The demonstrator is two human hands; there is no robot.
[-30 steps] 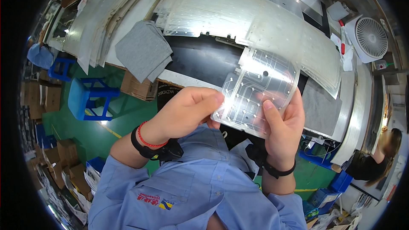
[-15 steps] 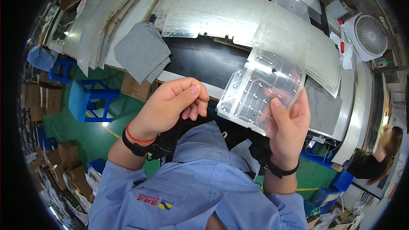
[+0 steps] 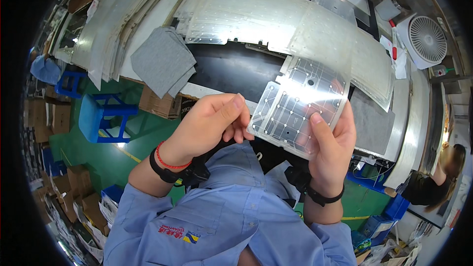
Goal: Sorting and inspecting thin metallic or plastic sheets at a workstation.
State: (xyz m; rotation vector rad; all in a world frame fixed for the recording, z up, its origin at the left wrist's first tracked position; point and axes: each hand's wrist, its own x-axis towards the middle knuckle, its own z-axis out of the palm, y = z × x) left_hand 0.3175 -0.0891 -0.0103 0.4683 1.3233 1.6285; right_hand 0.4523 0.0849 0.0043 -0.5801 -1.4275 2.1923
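My right hand (image 3: 335,135) grips a clear plastic circuit film (image 3: 290,111), thumb on top and fingers underneath, seen through it. Pale printed lines and dots cover the film, and a bright glare crosses its middle. It looks like more than one layer, but how many I cannot tell. My left hand (image 3: 217,120) is closed beside the film's left corner, thumb laid against the curled index finger. Its fingertips come up to the film's edge; whether they touch it or pinch anything is hidden.
Large translucent printed sheets (image 3: 246,12) cover the bench ahead, beyond a black surface (image 3: 231,66). Grey cloth-like squares (image 3: 162,59) overhang the bench at left. A white fan (image 3: 423,42) stands at far right. A blue stool (image 3: 101,116) is on the green floor; another person (image 3: 426,187) is at right.
My left hand has moved right, up to the film's left corner. The film has tilted slightly in my right hand, so the glare now lies across its middle.
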